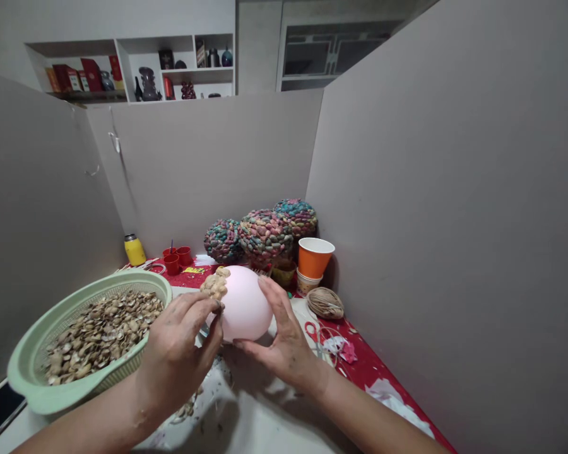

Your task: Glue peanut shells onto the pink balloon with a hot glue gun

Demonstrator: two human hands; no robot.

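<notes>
A pale pink balloon (247, 305) is held up in front of me, with a patch of small beige shells (214, 284) stuck to its upper left end. My right hand (284, 340) grips the balloon from the right, thumb below and fingers along its side. At the lower edge of the shell patch, my left hand (184, 328) is closed in a pinch against the balloon. Whatever lies between its fingertips is small, dark and mostly hidden. Left of that hand stands a green colander (31, 372) heaped with brown shells (104, 334).
Colourful shell-covered balls (265, 234) sit at the back. Right of them are an orange paper cup (315, 258), a ball of twine (325, 304) and red-handled scissors (311, 329). Red cups (172, 263) and a yellow bottle (134, 250) stand back left. Grey partitions (445, 208) enclose the table.
</notes>
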